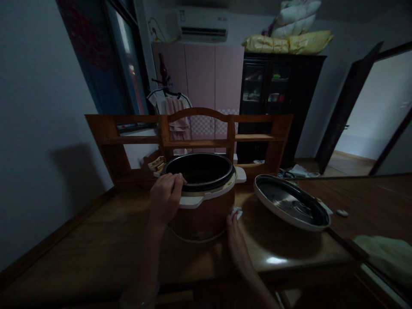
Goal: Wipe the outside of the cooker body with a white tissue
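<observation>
A brown rice cooker stands on the wooden desk with its top off, its dark inner pot showing. My left hand is closed over the rim at the cooker's left side, thumb toward the pot's edge. Low on the right side, my right hand presses a crumpled white tissue against the cooker's outer wall; the fingertips are partly hidden by it. To the right, the cooker's round lid rests on the desk with its metal underside showing, tilted.
Behind the cooker, a wooden shelf rack rises from the back of the desk. A small white object lies right of the lid. Pale green cloth is at the lower right. A wall is close on the left.
</observation>
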The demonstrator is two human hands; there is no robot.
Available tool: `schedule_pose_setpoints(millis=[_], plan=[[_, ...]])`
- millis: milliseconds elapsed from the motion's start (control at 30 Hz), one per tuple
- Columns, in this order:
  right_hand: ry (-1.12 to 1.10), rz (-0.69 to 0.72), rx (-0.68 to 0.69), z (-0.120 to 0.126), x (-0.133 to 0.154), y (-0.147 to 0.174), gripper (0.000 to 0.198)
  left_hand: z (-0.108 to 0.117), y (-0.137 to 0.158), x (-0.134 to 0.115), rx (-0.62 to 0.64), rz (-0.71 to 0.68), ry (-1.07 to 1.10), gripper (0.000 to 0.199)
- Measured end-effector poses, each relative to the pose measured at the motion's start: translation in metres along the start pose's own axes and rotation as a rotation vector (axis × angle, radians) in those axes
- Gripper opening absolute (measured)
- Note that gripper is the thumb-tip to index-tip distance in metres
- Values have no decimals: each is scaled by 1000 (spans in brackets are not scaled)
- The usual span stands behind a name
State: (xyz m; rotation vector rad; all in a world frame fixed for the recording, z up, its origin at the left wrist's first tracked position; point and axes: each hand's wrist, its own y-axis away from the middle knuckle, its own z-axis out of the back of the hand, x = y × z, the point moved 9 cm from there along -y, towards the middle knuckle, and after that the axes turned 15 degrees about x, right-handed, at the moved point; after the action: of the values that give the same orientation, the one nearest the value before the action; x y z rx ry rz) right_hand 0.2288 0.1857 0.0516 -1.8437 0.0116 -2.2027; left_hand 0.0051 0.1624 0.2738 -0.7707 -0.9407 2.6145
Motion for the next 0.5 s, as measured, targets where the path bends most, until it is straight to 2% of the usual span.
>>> schedule_pose_setpoints(millis=[233,500], plan=[[4,-6,1,-3,3,1,88,0,1,-2,2,-2,1,41],[74,58,-42,-6,33,12,76,0,1,-2,0,-2,-5,41]])
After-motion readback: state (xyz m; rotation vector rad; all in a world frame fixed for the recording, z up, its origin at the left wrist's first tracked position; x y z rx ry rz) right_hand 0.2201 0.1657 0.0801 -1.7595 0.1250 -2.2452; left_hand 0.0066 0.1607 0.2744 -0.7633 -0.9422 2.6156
